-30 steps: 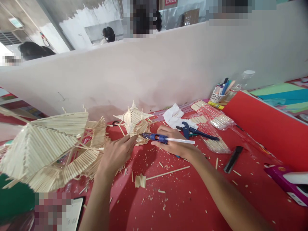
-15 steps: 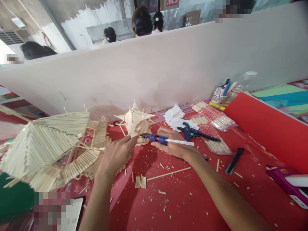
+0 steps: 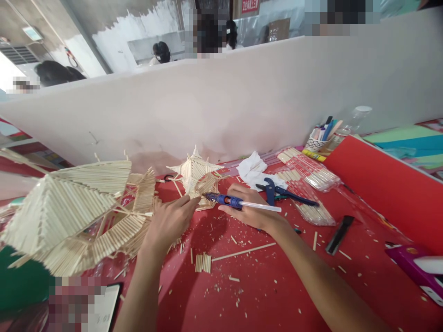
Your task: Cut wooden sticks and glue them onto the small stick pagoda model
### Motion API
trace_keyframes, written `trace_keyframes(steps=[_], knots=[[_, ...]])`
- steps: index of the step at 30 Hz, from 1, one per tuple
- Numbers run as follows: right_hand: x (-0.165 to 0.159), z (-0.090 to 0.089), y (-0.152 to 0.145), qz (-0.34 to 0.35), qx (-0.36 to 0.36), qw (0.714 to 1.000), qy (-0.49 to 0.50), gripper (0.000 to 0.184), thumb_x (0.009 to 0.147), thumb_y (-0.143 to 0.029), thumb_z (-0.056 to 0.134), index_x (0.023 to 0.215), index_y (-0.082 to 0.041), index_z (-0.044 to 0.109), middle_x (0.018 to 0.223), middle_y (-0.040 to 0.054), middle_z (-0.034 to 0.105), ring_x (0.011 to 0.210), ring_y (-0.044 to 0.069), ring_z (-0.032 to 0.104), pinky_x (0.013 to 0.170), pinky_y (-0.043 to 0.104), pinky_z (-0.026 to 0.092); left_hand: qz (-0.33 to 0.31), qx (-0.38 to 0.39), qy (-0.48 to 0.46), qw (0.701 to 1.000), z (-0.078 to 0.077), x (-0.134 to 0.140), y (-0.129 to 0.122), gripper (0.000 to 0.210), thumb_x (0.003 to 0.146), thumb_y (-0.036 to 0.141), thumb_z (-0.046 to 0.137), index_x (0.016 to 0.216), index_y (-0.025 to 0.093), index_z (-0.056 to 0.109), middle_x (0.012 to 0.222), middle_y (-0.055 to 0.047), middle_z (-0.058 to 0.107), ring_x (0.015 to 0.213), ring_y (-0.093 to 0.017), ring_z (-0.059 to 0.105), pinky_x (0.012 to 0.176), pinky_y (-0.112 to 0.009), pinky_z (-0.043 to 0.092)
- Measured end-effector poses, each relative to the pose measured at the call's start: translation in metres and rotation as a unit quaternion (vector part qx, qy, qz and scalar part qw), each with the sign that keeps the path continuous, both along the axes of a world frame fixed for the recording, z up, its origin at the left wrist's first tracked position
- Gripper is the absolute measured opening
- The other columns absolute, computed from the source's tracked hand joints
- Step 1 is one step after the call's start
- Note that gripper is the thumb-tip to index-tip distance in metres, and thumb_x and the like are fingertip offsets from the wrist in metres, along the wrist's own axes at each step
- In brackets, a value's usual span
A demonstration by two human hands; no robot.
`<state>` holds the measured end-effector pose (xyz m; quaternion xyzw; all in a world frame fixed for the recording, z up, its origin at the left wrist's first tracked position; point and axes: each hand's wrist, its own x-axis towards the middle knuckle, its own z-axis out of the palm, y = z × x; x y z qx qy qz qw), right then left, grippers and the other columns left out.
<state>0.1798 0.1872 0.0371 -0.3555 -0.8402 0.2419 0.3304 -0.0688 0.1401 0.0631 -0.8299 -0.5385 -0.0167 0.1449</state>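
A blue hot glue gun (image 3: 224, 200) is gripped in my right hand (image 3: 245, 200), a clear glue stick (image 3: 261, 206) jutting from its rear end. Its nozzle points left at the front of a small pavilion model (image 3: 195, 170) built of thin wooden sticks. At that model's lower left side, close by the nozzle, is my left hand (image 3: 175, 214). Those fingers are bent and pressed together; whatever they pinch is hidden. Nearer me, a row of short cut sticks (image 3: 203, 263) lies beside a long stick (image 3: 244, 251) on the red tabletop (image 3: 256, 295).
A larger stick-built pavilion (image 3: 69, 212) fills the left. On the right lie blue cutters (image 3: 273, 191), crumpled white tissue (image 3: 252, 167), bagged sticks (image 3: 314, 210), a black-handled knife (image 3: 339, 235) and a red board (image 3: 384, 189). A white partition (image 3: 214, 101) stands behind; people sit beyond it.
The whole view has shifted slightly, everything sitting a little lower and farther right. Both hands and the glue gun keep about the same places against the small model.
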Motion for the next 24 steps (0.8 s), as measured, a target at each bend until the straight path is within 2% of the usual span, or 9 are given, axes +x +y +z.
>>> trace_keyframes(steps=[6, 10, 14, 18, 21, 24], knots=[[0.001, -0.005, 0.001, -0.006, 0.025, 0.999, -0.019, 0.025, 0.095, -0.045, 0.058, 0.087, -0.021, 0.064, 0.090, 0.0041, 0.061, 0.077, 0.017, 0.059, 0.068, 0.031, 0.045, 0.010, -0.014, -0.014, 1.000, 0.000, 0.001, 0.001, 0.029, 0.103, 0.026, 0.041, 0.119, 0.025, 0.064, 0.093, -0.003, 0.073, 0.073, -0.016, 0.068, 0.057, -0.025, 0.037], [0.005, -0.002, 0.000, -0.011, 0.053, 0.997, -0.049, 0.025, 0.096, -0.044, 0.056, 0.088, -0.022, 0.062, 0.091, 0.0042, 0.061, 0.078, 0.018, 0.060, 0.069, 0.032, 0.046, 0.030, -0.043, -0.018, 0.998, 0.006, 0.004, -0.002, 0.027, 0.103, 0.030, 0.038, 0.117, 0.023, 0.061, 0.098, -0.005, 0.073, 0.076, -0.018, 0.069, 0.058, -0.027, 0.037], [0.006, 0.000, -0.001, -0.017, 0.073, 0.994, -0.075, 0.026, 0.097, -0.044, 0.055, 0.084, -0.021, 0.059, 0.091, 0.0043, 0.061, 0.077, 0.018, 0.059, 0.066, 0.032, 0.045, 0.069, -0.126, -0.011, 0.990, 0.024, 0.012, -0.013, 0.023, 0.101, 0.031, 0.041, 0.110, 0.020, 0.059, 0.086, -0.006, 0.073, 0.070, -0.021, 0.068, 0.056, -0.028, 0.034], [0.003, -0.001, -0.002, -0.021, 0.092, 0.991, -0.091, 0.029, 0.097, -0.046, 0.054, 0.083, -0.020, 0.056, 0.088, 0.0045, 0.060, 0.075, 0.018, 0.058, 0.064, 0.031, 0.043, 0.061, -0.264, -0.049, 0.961, 0.036, 0.017, -0.022, 0.021, 0.099, 0.034, 0.046, 0.101, 0.022, 0.063, 0.082, -0.005, 0.072, 0.072, -0.021, 0.068, 0.057, -0.027, 0.033], [0.002, -0.003, -0.002, -0.031, 0.102, 0.991, -0.083, 0.030, 0.097, -0.046, 0.054, 0.082, -0.020, 0.055, 0.087, 0.0046, 0.059, 0.074, 0.018, 0.058, 0.063, 0.030, 0.043, 0.108, -0.347, -0.039, 0.931, 0.028, 0.012, -0.022, 0.020, 0.096, 0.029, 0.049, 0.094, 0.020, 0.066, 0.085, -0.008, 0.073, 0.080, -0.024, 0.070, 0.061, -0.028, 0.038], [0.002, -0.003, -0.001, -0.038, 0.099, 0.991, -0.078, 0.031, 0.096, -0.047, 0.054, 0.079, -0.021, 0.053, 0.084, 0.0036, 0.059, 0.072, 0.017, 0.057, 0.064, 0.030, 0.042, 0.174, -0.344, -0.005, 0.923, 0.010, 0.002, -0.017, 0.021, 0.094, 0.023, 0.048, 0.099, 0.015, 0.067, 0.094, -0.014, 0.073, 0.089, -0.028, 0.071, 0.069, -0.031, 0.043]])
